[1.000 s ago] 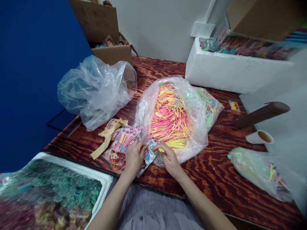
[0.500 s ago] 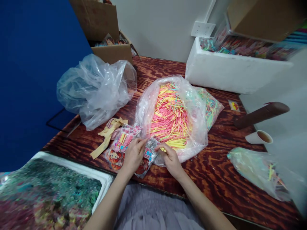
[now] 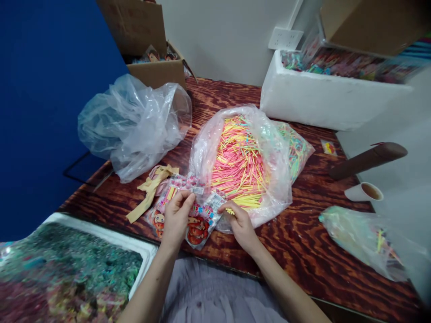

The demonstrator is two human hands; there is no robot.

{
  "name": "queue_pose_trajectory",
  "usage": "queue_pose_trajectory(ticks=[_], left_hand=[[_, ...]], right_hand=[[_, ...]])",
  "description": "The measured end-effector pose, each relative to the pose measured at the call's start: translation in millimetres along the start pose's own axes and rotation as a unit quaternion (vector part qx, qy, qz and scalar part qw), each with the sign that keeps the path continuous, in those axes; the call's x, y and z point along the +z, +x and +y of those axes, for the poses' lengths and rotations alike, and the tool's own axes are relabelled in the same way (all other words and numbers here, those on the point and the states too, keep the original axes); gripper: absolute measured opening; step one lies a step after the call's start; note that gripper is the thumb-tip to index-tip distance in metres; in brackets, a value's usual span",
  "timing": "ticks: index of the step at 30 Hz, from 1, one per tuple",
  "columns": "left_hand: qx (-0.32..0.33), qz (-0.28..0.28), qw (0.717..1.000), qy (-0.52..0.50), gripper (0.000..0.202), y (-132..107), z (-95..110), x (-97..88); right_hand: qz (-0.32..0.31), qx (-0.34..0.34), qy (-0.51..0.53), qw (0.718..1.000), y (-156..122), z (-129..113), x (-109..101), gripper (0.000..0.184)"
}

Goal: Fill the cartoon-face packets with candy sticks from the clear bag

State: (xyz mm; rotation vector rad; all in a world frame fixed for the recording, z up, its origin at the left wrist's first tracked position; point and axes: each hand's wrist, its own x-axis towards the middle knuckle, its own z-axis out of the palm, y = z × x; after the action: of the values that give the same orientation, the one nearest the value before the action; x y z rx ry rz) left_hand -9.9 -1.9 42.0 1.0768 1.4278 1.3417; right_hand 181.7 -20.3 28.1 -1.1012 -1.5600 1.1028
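R hand (image 3: 240, 226) is holding a small bundle of yellow sticks (image 3: 230, 211) at the near rim of the large clear bag (image 3: 201, 146), thumb and fingers nearly together, stick ends showing betw. them. L hand (image 3: 177, 216) is resting over the printed packets (image 3: 198, 229), digits nearly together; cannot tell if it is pinching film. Packets are lying overlapped near the front table edge, L of the bag.

Handling (est.): sticks are looking light, thin, fairly stiff, prob. sliding lengthwise if held loosely; gripping approx. mid-length is suiting them. Packets are looking thin, floppy, slick; holding by a corner or edge is likely working best.

Mat'ls: loose pink/yellow sticks (image 3: 237, 168) are filling the bag; its soft film is creasing and shining. Yellow strips (image 3: 147, 202) are lying limp beside the packets, fabric uncertain. Tabletop (image 3: 303, 242) is showing dark, red-brown wavy grain. White foam box (image 3: 323, 101) is standing behind, w/ thick matte walls.
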Motion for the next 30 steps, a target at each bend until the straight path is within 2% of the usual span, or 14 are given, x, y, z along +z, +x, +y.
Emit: queue_pose_trajectory(ticks=[5, 9, 12, 18, 25, 28, 30], left_hand=[[-0.027, -0.07, 0.997, 0.033, 0.034, -6.4, -2.0, 7.3], [-0.036, -0.103, 0.993, 0.053, 0.025, -10.1, -6.4, 10.7], [-0.025, -0.091, 0.994, 0.048, 0.017, -9.4, -10.6, 8.2], [-0.027, -0.086, 0.993, 0.078, 0.029, -9.5, -10.8, -0.2], [-0.008, -0.087, 0.993, 0.079, 0.02, -15.4, -13.3, 3.8], [0.0, -0.093, 0.993, 0.075, 0.021, -18.5, -13.7, 6.1], [0.016, -0.107, 0.991, 0.076, 0.021, -20.8, -11.8, 8.4]], right_hand=[[-0.005, -0.004, -0.007, 1.0, -1.8, -0.4, 1.1, 0.021], [-0.005, 0.0, -0.007, 1.0, -5.0, -1.6, -1.7, 0.027], [-0.003, 0.003, -0.007, 1.0, -6.3, -2.7, -1.9, 0.031], [-0.007, 0.0, -0.004, 1.0, -6.9, -1.8, 1.6, 0.032], [-0.002, 0.011, -0.009, 1.0, -7.5, -3.5, -3.1, 0.024], [0.027, 0.025, 0.02, 0.999, 0.6, -9.6, -9.9, 0.016], [0.072, 0.048, 0.092, 0.992, 11.0, -16.6, -14.4, 0.01]])
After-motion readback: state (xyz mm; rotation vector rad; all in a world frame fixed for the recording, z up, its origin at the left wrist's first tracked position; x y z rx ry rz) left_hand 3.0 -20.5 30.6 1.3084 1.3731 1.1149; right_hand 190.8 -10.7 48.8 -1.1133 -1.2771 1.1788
